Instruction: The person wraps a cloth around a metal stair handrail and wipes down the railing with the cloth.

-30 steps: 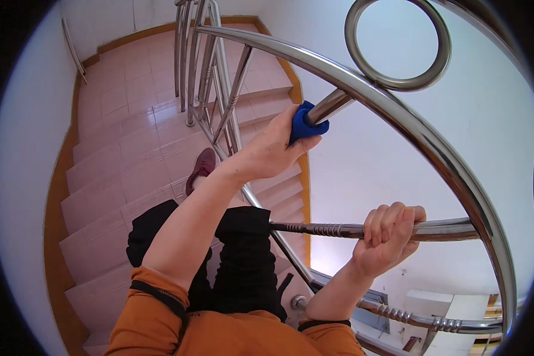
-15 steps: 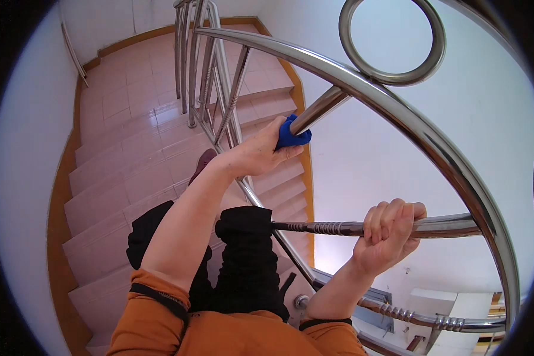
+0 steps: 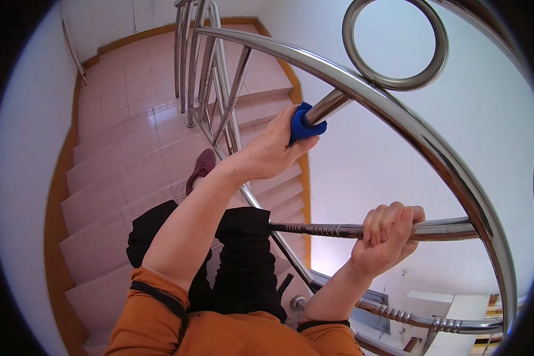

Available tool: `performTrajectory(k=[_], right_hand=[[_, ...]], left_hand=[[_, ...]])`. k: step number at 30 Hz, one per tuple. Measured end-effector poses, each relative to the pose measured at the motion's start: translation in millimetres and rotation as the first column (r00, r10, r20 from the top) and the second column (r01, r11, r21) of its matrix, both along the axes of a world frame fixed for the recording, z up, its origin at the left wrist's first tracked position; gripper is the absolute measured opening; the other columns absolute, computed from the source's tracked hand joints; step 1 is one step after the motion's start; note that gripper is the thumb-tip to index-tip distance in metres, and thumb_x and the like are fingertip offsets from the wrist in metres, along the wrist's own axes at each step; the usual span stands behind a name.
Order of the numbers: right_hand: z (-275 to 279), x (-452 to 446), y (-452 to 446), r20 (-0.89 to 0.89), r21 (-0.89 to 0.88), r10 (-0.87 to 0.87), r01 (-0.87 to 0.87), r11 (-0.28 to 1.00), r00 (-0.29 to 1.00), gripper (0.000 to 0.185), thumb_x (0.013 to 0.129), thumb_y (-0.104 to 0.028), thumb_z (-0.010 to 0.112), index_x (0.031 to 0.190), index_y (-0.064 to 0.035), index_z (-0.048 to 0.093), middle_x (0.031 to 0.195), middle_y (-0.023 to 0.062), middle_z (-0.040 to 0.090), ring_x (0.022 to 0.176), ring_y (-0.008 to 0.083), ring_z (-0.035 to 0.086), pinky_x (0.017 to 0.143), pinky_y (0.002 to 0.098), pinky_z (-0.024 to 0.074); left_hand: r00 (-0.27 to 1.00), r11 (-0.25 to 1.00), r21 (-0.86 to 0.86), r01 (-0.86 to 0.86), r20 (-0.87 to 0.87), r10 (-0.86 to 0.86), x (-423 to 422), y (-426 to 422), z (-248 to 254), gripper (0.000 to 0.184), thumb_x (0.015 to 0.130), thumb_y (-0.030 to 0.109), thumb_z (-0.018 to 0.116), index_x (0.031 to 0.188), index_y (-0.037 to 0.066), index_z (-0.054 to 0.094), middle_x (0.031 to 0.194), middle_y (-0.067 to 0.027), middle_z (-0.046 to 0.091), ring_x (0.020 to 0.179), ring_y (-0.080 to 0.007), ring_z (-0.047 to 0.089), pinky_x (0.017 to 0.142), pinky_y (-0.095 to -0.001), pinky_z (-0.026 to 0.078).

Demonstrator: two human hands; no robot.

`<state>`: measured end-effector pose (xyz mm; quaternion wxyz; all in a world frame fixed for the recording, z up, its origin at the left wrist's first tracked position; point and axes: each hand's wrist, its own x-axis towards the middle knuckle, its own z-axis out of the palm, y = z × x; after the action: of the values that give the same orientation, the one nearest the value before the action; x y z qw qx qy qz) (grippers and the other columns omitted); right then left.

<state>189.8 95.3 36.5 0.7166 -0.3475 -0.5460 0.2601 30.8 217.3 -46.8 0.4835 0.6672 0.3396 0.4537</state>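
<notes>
A blue cloth (image 3: pixel 305 126) is wrapped around a shiny metal baluster (image 3: pixel 331 107) just under the curved handrail (image 3: pixel 406 127). My left hand (image 3: pixel 271 147) is closed on the cloth, pressing it around the post. Farther down the railing, my right hand (image 3: pixel 385 236) grips another baluster (image 3: pixel 448 229) with the fingers curled over it. Ribbed rings show on that post, on the side away from the handrail. The part of the first post beyond the cloth is hidden behind my left hand and arm.
Pink tiled stairs (image 3: pixel 110 196) with brown edging run down on the left, and a shoe (image 3: pixel 203 169) rests on them. A metal ring (image 3: pixel 358 44) joins the handrail's upper side. Another ribbed baluster (image 3: pixel 418 318) lies lower right. White walls surround the stairwell.
My left hand and the blue cloth have slid along the baluster toward the handrail. More of the shoe shows on the stairs. My right hand keeps its grip in nearly the same place.
</notes>
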Motion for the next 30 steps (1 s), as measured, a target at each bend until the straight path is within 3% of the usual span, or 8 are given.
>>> performTrajectory(k=[8,10,14,20,22,28,30], right_hand=[[0.0,-0.9,-0.1,0.004,0.001,-0.037,0.037,0.999,0.999,0.013,0.096,-0.014,0.048,0.084,-0.0109,0.045,0.053,-0.0049,0.032,0.039,0.001,0.024,0.034,0.0151,0.022],[-0.2,-1.1,0.0,0.002,0.001,-0.047,0.047,0.999,0.999,0.013,0.096,-0.015,0.048,0.084,-0.011,0.045,0.053,-0.0049,0.032,0.039,0.001,0.024,0.034,0.0151,0.022],[-1.2,-1.5,0.0,0.006,0.005,-0.046,0.046,0.999,0.999,0.014,0.096,-0.015,0.049,0.084,-0.0108,0.045,0.053,-0.0049,0.032,0.039,0.001,0.024,0.034,0.0151,0.0219],[-1.0,-0.6,-0.1,-0.002,0.003,-0.027,0.027,1.0,1.0,0.013,0.096,-0.015,0.049,0.084,-0.0106,0.045,0.053,-0.0048,0.032,0.039,0.001,0.025,0.034,0.015,0.0217],[-0.5,-0.1,0.0,0.001,0.003,-0.017,0.017,1.0,1.0,0.013,0.096,-0.014,0.048,0.085,-0.0105,0.046,0.053,-0.0048,0.032,0.039,0.001,0.025,0.034,0.015,0.0217],[1.9,-0.7,-1.4,0.014,0.011,-0.029,0.029,1.0,0.999,0.01,0.096,-0.014,0.049,0.087,-0.0104,0.047,0.053,-0.0051,0.031,0.039,0.0005,0.023,0.033,0.0153,0.0208],[2.1,1.6,-3.7,-0.016,-0.02,0.026,-0.026,0.999,1.0,0.009,0.096,-0.013,0.049,0.089,-0.0081,0.049,0.057,-0.0035,0.037,0.042,0.0029,0.032,0.039,0.0164,0.0307]], left_hand=[[0.993,0.996,-0.065,0.067,-0.089,-0.072,-7.0,4.8,-23.4,0.057,0.092,0.03,0.059,0.136,0.007,0.03,0.115,-0.0129,0.051,0.108,-0.0232,0.047,0.098,-0.0342,0.035],[0.982,0.988,-0.102,0.117,-0.133,-0.13,-9.4,6.9,-32.6,0.059,0.091,0.033,0.06,0.134,0.004,0.031,0.122,-0.0226,0.052,0.113,-0.035,0.051,0.096,-0.0382,0.039],[0.976,0.988,-0.118,0.104,-0.179,-0.124,-9.3,7.0,-37.8,0.061,0.091,0.032,0.06,0.136,0.005,0.029,0.122,-0.0221,0.052,0.114,-0.0353,0.05,0.097,-0.0382,0.039],[0.987,0.995,-0.071,0.074,-0.137,-0.083,-8.1,3.8,-32.9,0.061,0.091,0.031,0.059,0.136,0.004,0.028,0.123,-0.0229,0.051,0.114,-0.0347,0.05,0.098,-0.0381,0.038],[0.993,0.995,-0.07,0.071,-0.091,-0.077,-8.8,-1.0,-12.8,0.054,0.094,0.03,0.055,0.135,0.006,0.03,0.114,-0.0144,0.051,0.105,-0.0233,0.048,0.095,-0.0337,0.037],[1.0,1.0,-0.012,0.012,0.016,-0.012,-2.6,0.5,-1.6,0.056,0.093,0.031,0.058,0.135,0.006,0.031,0.108,-0.0116,0.05,0.099,-0.0216,0.048,0.09,-0.032,0.039],[1.0,1.0,0.028,0.0,0.0,0.0,-2.8,0.7,-2.1,0.056,0.093,0.03,0.058,0.135,0.006,0.031,0.108,-0.0116,0.051,0.099,-0.0216,0.048,0.09,-0.0322,0.039]])
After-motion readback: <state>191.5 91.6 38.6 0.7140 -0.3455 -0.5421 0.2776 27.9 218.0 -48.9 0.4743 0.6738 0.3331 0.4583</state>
